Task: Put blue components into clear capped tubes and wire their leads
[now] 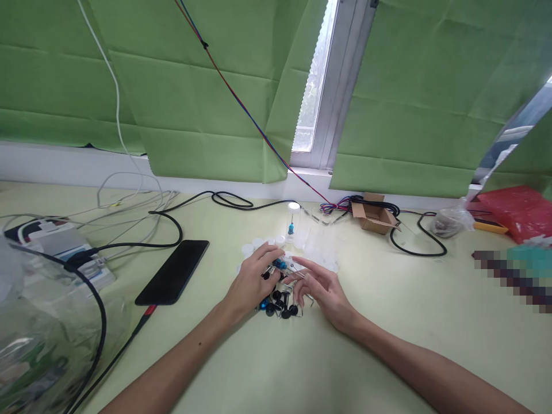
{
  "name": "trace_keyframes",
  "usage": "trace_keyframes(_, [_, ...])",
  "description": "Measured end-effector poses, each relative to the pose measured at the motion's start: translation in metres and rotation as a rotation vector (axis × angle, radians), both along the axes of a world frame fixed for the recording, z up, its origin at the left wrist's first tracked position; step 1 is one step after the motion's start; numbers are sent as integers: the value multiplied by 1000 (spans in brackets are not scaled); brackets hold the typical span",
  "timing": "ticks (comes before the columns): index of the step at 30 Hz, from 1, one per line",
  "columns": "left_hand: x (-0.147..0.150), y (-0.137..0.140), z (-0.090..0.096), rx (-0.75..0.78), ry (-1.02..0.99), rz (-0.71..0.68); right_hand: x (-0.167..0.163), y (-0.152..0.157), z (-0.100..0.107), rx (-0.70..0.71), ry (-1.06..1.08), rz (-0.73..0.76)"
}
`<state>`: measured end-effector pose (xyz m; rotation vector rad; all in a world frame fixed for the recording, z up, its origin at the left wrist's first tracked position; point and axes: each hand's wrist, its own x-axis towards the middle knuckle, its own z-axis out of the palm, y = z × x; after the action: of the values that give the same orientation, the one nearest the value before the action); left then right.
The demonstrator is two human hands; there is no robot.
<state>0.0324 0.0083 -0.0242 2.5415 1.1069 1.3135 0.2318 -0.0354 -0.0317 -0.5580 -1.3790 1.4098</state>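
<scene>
My left hand (pixel 253 278) curls over the pile with its fingertips closed around a small blue metallic part (pixel 279 263). Opposite it, my right hand (pixel 324 287) pinches a thin metal rod (pixel 298 271) between thumb and fingers, its tip close to the blue part. Under both hands lies a heap of black round-headed pieces with metal shafts (pixel 284 303), mixed with bent, L-shaped metal rods (pixel 310 300). Another blue piece (pixel 263 303) lies by my left wrist. Just beyond the hands stands a clear tube (pixel 294 214) with a white top and a blue part inside.
Small translucent caps (pixel 247 249) and clear tubes lie behind my hands. A black phone (pixel 173 272) is plugged in at left, near a power strip (pixel 88 259) and plastic bag. Black cable, an open cardboard box (pixel 373 216) and a red bag (pixel 520 210) line the back.
</scene>
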Motion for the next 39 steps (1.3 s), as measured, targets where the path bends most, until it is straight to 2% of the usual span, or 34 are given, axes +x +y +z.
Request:
trace_keyframes(7, [-2,1,-1,2,-44,-16,1,0,0,-48,49,88])
trace_keyframes(26, [0,-3,0,61,-60,-5,-1,1,-5,14,-46,-1])
trace_keyframes(39, [0,-2,-6,112,-35,9,0,2,-6,30,-87,-42])
